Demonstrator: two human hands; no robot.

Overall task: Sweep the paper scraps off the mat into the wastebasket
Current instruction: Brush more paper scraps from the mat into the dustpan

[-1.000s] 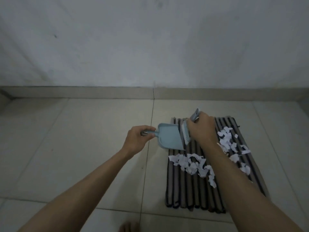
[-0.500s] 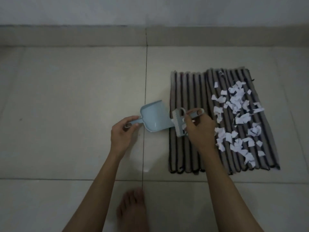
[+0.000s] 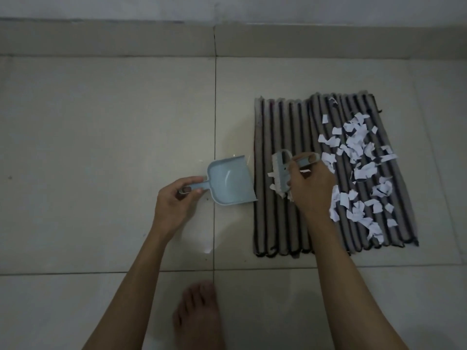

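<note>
Paper scraps (image 3: 358,170), white and torn into small ragged pieces, lie scattered over the right half of your striped mat (image 3: 283,127), thickest toward its right edge; the mat's left half shows bare grey and black ribs. A few scraps sit against the white bristles of the small brush (image 3: 280,175), which stands on the mat near its left edge. Your right hand (image 3: 310,185) curls its fingers around the brush's pale blue handle, palm down, forearm reaching in from the lower right. Your left hand (image 3: 174,200) pinches the short handle of the pale blue dustpan (image 3: 230,183), thumb on top, holding the pan on the tiled floor (image 3: 101,147) with its open lip touching the mat's left edge. Your bare foot (image 3: 199,314) rests on the tiles between both arms.
</note>
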